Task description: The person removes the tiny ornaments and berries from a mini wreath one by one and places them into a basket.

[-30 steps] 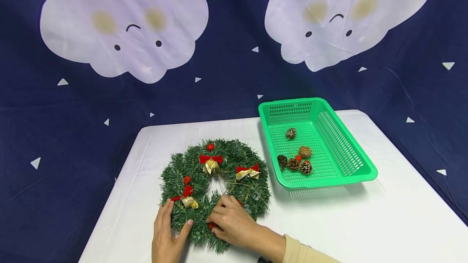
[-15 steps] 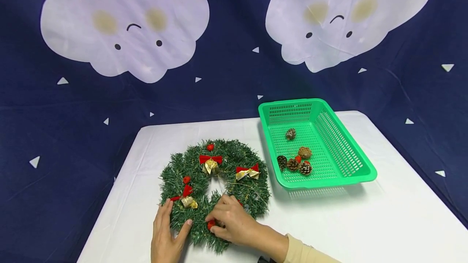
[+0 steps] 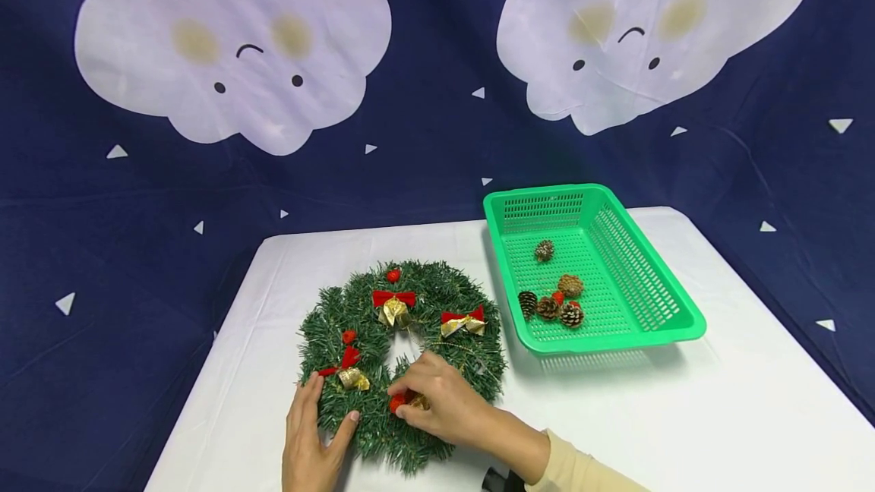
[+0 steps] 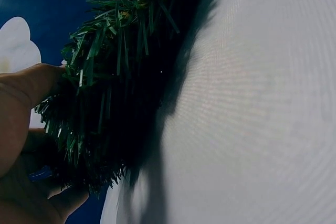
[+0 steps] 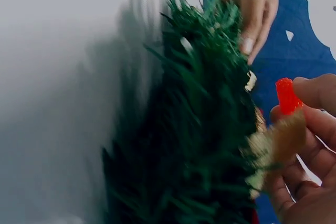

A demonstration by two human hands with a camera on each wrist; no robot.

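A green tinsel wreath (image 3: 437,291) lies on the table, decorated with red and gold bows (image 3: 394,308) and red berries (image 3: 393,275). On its left edge rests my left hand (image 3: 314,431), thumb spread apart from the straight fingers. Over the wreath's near part, my right hand (image 3: 444,405) pinches a textured red berry (image 5: 287,96) between thumb and fingers. In the right wrist view that berry is held off the greenery, beside a gold ribbon (image 5: 260,150). The head view shows gold ribbon partly hidden under the same hand.
A green plastic basket (image 3: 680,325) stands on the right of the white-covered table (image 3: 745,393), holding several pine cones (image 3: 570,285) and red berries (image 3: 558,297). A dark blue cloth with white clouds (image 3: 232,52) hangs behind. Near the right forearm is a black object (image 3: 502,480).
My right hand has moved a little away from me and up with the red berry, uncovering a gold ribbon beneath it. The left hand stays in place.
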